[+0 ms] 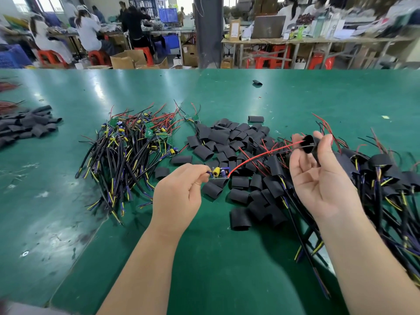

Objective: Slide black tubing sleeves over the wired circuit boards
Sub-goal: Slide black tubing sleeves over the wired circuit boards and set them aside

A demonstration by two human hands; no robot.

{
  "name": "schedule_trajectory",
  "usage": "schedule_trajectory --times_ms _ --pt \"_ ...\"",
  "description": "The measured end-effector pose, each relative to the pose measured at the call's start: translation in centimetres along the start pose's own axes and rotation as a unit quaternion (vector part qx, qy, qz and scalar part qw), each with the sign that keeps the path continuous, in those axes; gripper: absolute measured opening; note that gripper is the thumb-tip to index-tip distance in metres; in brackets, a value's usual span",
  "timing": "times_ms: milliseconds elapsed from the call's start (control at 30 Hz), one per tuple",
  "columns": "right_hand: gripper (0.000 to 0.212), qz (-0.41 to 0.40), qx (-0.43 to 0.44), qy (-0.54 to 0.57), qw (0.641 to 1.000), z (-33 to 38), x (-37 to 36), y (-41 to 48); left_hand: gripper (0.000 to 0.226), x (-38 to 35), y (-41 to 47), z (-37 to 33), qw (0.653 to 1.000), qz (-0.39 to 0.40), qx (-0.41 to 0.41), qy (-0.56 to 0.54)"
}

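Pinching circuit board point(218, 172) in left hand point(179, 192), sleeve point(308, 143) at 2 o'clock in right hand point(322, 176); next, likely sliding sleeve down red wire point(250, 158)

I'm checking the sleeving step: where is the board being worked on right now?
Head view, centre: the left hand pinches the circuit board over loose black sleeves; its red wire runs right into the sleeve held by the right hand.
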State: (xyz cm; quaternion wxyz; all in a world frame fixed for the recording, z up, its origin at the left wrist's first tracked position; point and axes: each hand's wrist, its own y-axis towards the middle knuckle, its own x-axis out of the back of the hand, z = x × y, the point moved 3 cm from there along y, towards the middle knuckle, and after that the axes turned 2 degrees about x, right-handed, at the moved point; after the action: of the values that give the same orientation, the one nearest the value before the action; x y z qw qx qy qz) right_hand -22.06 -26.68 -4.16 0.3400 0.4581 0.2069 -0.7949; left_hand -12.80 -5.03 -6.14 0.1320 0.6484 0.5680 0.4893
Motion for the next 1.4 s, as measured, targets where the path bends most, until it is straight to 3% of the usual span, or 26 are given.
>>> schedule_trajectory --times_ms 133,300,467,633,900,1167,1300,1400 --pt "0.035 0.051 -0.015 -0.027 0.998 0.0 -0.4 -0.3 0.017 0.0 -0.1 0.1 1.000 0.002 0.007 0.007" --pt "0.027 0.103 -0.006 -0.088 0.991 -0.2 -0.7 -0.7 0.016 0.0 -0.1 0.0 1.000 0.002 0.013 0.016" --pt "0.044 0.126 -0.010 -0.204 0.971 -2.1 -1.1 -1.8 0.012 -0.6 -0.4 -1.0 1.000 0.015 0.000 0.011" --pt "0.042 0.186 -0.040 -0.285 0.940 -4.6 -1.5 -3.2 0.011 -1.1 -0.6 -1.8 1.000 0.022 -0.006 0.002" --pt "0.041 0.153 -0.044 -0.299 0.941 -4.6 -1.2 -3.0 0.015 -0.8 -0.4 -1.8 0.999 0.001 0.042 0.017" --pt "0.038 0.170 -0.011 -0.345 0.923 -3.8 -0.9 -2.4 0.016 -0.5 -0.3 -1.7 0.997 0.004 0.065 0.028" --pt "0.046 0.178 0.000 -0.398 0.900 -4.3 -1.0 -2.8 0.014 -0.8 -0.5 -2.2 0.998 0.022 0.043 0.032" --pt "0.044 0.156 -0.016 -0.355 0.922 -5.0 -0.9 -3.1 0.014 -1.0 -0.5 -2.5 0.999 0.024 0.022 0.029"
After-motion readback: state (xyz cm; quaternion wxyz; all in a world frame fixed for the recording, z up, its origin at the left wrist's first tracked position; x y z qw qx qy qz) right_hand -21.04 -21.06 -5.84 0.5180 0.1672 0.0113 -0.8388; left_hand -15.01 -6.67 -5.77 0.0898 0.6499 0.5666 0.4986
